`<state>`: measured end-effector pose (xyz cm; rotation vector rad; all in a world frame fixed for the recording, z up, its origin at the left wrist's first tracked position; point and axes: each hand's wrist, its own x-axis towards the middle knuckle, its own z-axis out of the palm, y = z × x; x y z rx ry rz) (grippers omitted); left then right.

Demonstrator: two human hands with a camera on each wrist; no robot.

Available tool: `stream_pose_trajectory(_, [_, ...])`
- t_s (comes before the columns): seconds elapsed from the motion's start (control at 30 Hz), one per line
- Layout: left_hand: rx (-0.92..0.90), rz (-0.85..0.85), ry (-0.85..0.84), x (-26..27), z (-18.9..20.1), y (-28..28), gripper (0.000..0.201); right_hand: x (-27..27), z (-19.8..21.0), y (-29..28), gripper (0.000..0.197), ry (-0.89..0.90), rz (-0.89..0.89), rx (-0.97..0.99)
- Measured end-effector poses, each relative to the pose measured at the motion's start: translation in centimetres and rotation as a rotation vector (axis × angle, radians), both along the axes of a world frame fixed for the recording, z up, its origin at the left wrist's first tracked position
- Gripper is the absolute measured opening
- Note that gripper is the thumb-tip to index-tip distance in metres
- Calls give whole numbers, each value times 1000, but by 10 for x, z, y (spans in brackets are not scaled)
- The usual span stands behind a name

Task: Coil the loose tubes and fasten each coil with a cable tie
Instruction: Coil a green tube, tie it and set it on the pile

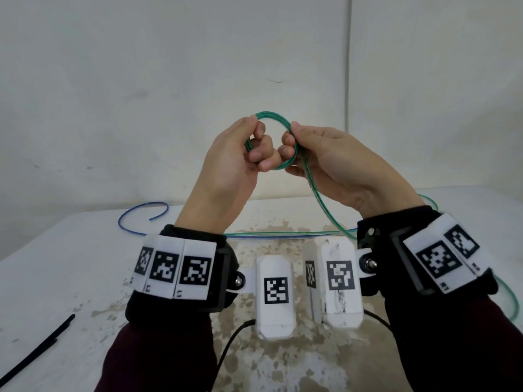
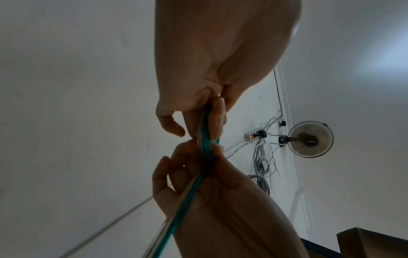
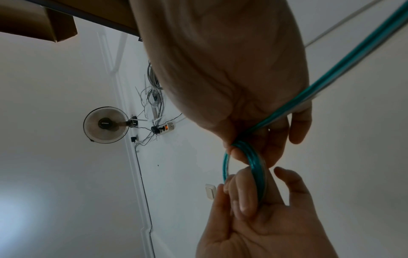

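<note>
Both hands are raised above the table, holding a small coil of green tube between them. My left hand pinches the coil's left side with thumb and curled fingers. At the coil's right side my right hand pinches the strands. The tube's loose tail drops from the right hand to the table. In the left wrist view the green strands pass between both hands' fingers. The right wrist view shows the coil held by the right hand above and the left hand below.
A blue tube lies curved on the white stained table at the back left. A black cable tie lies near the front left edge. More green tube loops past the right wrist. A wall stands close behind.
</note>
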<state>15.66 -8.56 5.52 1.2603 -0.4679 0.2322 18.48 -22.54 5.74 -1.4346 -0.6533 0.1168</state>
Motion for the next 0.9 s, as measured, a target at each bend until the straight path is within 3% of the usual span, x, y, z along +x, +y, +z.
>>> stream_pose_trajectory(0.17, [252,-96,91,-3,-2,11,37,0,-2,-5,36,-60,48,-92])
stream_pose_trajectory(0.27, [372,-39,6,-6,-2,17,35,0,-3,-4,35,-71,50,-120])
stream_pose_trajectory(0.4, [244,118,-107,-3,-1,13,35,-3,-2,1,41,9,88,-37])
stream_pose_trajectory(0.5, [113,64,-57,-1,-1,6,36,-3,-1,0,39,52,105,48])
stream_pose_trajectory(0.57, [151,-21,3,0,-2,4,35,-3,-1,-1,38,41,82,49])
stream_pose_trajectory(0.67, [274,-10,-6,-2,-5,2,35,-2,-2,-1,39,14,49,-12])
stream_pose_trajectory(0.8, [204,108,-84,-2,-5,-1,35,-3,2,-1,38,32,22,17])
stream_pose_trajectory(0.9, [205,53,29,-2,-3,2,35,-3,1,-3,37,14,30,-21])
